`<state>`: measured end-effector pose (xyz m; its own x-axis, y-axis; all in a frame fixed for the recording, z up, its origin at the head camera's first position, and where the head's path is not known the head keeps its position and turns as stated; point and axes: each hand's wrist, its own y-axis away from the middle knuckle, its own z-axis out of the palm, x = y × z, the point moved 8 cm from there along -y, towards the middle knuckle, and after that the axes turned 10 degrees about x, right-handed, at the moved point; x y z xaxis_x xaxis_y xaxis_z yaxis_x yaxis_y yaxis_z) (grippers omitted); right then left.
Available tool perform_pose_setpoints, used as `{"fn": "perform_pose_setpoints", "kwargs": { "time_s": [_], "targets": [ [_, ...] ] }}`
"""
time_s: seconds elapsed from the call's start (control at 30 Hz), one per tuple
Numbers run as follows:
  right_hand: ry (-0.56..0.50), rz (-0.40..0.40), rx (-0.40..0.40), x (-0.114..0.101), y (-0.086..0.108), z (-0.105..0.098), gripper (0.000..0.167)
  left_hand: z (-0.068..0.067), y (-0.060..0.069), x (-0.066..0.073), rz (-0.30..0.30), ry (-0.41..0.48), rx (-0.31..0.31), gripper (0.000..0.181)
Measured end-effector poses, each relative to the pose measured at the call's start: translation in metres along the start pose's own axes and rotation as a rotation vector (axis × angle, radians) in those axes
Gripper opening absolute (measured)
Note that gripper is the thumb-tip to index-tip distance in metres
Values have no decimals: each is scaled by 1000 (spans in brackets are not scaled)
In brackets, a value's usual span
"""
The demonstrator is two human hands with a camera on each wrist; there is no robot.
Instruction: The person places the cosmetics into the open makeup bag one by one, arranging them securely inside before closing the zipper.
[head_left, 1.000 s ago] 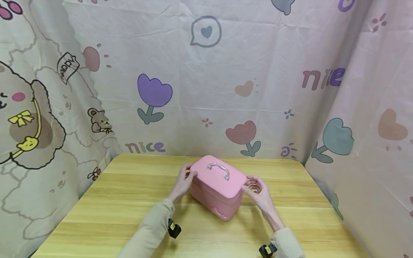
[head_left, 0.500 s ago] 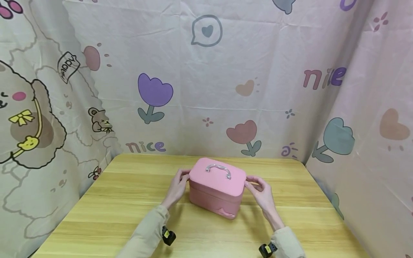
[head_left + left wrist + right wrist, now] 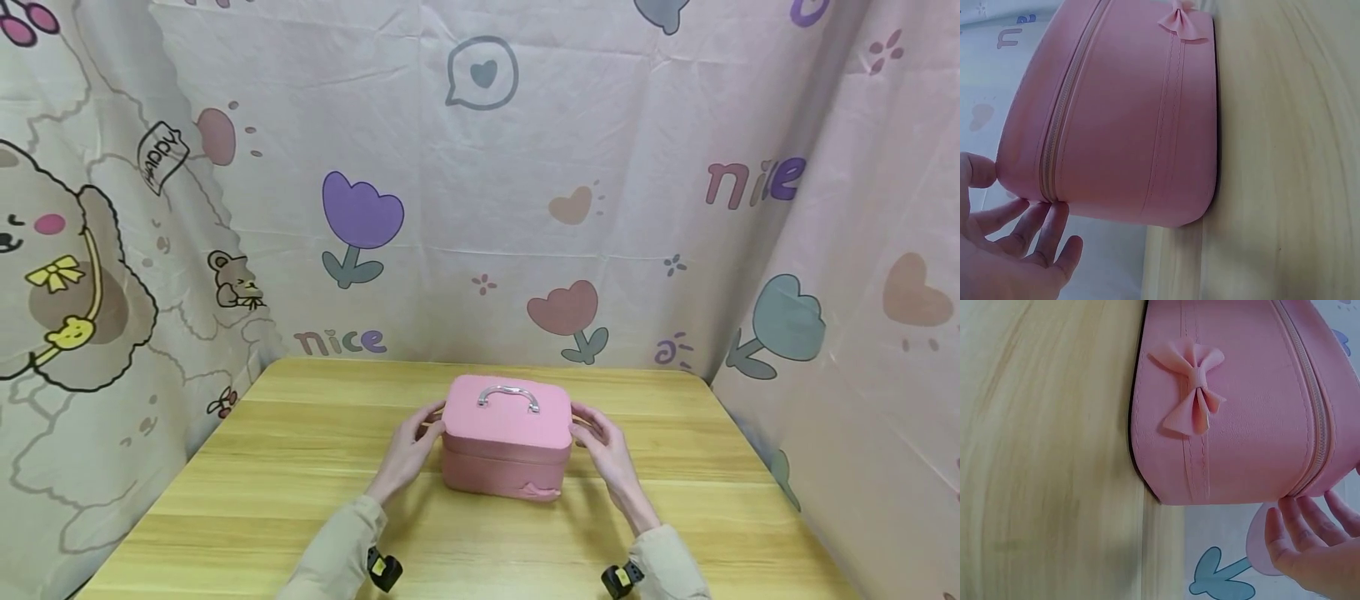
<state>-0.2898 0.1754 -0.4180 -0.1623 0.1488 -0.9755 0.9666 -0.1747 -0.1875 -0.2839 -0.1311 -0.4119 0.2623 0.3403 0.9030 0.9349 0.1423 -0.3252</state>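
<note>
A pink zippered cosmetic case with a silver arched handle on its lid stands on the wooden table. Its lid is down. A small pink bow sits low on its front, towards the right. At the case's left end, my left hand touches the side with its fingertips near the zipper. On the opposite end, the fingertips of my right hand touch near the zipper too. Both hands' fingers are spread and only lightly bent. The back of the case is hidden.
The wooden table reaches to a patterned fabric backdrop behind it, with more fabric hanging at the left and right. A small black camera is strapped at the left cuff, another black camera at the right.
The case has turned from a slant until its front faces me nearly squarely. My left hand has come nearer to me with the case's left end; my right hand has hardly moved.
</note>
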Motion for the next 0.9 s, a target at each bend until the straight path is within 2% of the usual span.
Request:
{"fn": "perform_pose_setpoints", "kwargs": {
  "time_s": [0.33,0.67,0.8,0.9],
  "targets": [
    [-32,3,-37,6,-5,2,47,0,8,0,-5,4,10,38],
    [-36,19,-43,5,-6,3,48,-2,8,1,-1,14,17,38],
    [-27,16,-43,5,-5,2,51,-3,9,-2,-29,54,-3,41],
    [21,-13,-34,6,-3,-1,53,-7,7,-8,-36,79,-26,42]
  ]
}}
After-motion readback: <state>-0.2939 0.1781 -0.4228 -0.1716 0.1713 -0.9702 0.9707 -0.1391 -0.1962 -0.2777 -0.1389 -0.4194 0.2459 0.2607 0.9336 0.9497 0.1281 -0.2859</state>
